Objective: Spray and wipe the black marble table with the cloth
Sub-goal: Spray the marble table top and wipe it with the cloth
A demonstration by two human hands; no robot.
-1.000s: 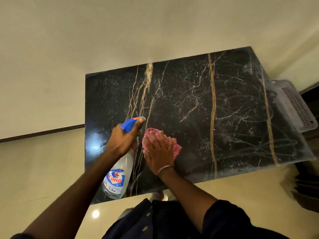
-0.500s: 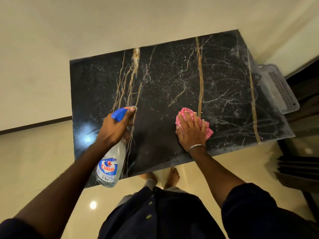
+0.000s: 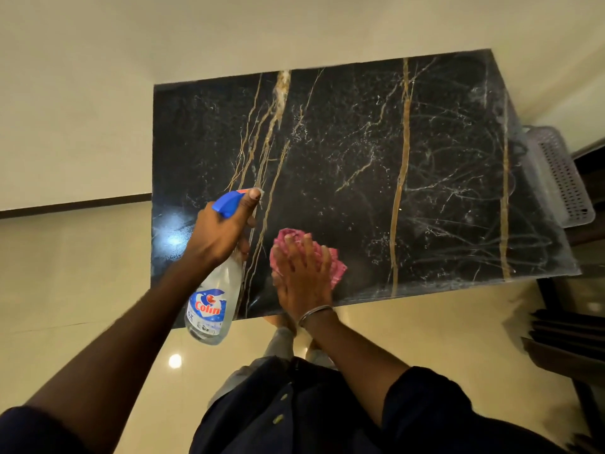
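The black marble table (image 3: pixel 343 152) with gold and white veins fills the middle of the view. My left hand (image 3: pixel 219 231) grips a clear spray bottle (image 3: pixel 212 303) with a blue trigger head and a Colin label, held above the table's near left part. My right hand (image 3: pixel 302 273) lies flat with fingers spread on a pink cloth (image 3: pixel 335 268), pressing it onto the marble near the front edge, just right of the bottle. Wet wipe streaks show on the table's right part.
A pale perforated plastic basket (image 3: pixel 559 178) sits past the table's right edge. Dark furniture (image 3: pixel 569 335) stands at the lower right. Glossy beige floor (image 3: pixel 82 290) surrounds the table, and a cream wall lies beyond its far edge. My feet show under the front edge.
My right hand has slid the pink cloth back to the left along the front edge, ending next to the bottle. The left hand keeps holding the spray bottle in the same spot.
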